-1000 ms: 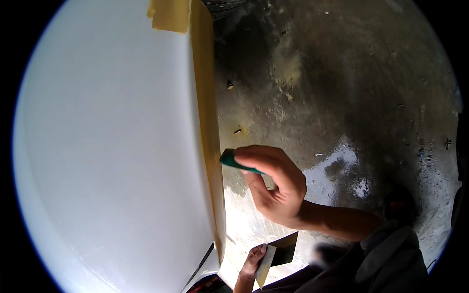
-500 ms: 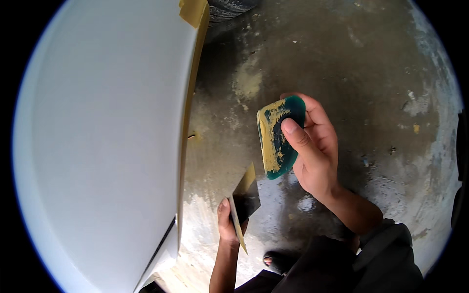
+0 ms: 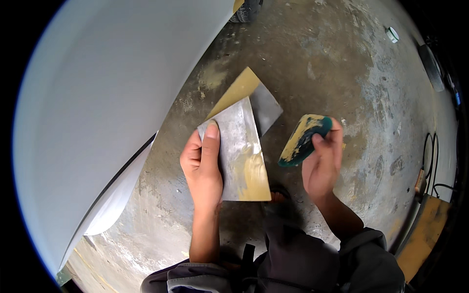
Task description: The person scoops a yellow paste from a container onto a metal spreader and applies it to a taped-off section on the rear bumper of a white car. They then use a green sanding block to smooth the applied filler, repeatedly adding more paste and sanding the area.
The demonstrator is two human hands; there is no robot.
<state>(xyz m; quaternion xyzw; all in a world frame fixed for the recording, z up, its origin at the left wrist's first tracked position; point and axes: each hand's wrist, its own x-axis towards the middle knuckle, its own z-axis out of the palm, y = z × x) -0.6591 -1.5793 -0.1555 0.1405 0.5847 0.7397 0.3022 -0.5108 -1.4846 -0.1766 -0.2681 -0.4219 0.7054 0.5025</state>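
Observation:
My left hand [image 3: 201, 161] is closed on the edge of a flat grey putty plate [image 3: 233, 132], thumb on top. Tan putty is smeared over the plate's lower right part. Behind it, fanned out at an angle, a second grey plate [image 3: 267, 108] carries a tan band along its far left edge. My right hand [image 3: 323, 158] pinches a dark green putty spreader [image 3: 305, 141] between thumb and fingers. Tan putty coats the spreader's left edge, which is tilted toward the plates but apart from them.
A large pale car body panel [image 3: 112, 73] fills the left side, with a tire [image 3: 246, 10] past its far end. The stained concrete floor [image 3: 322, 63] lies below. At the right are a roll of tape [image 3: 392, 34], a black cable [image 3: 435, 161] and a tan board [image 3: 424, 237].
My left hand has raised the plates and turned their face up into view. My right hand has tilted the spreader and lowered it slightly. The view has shifted, showing more floor at the right.

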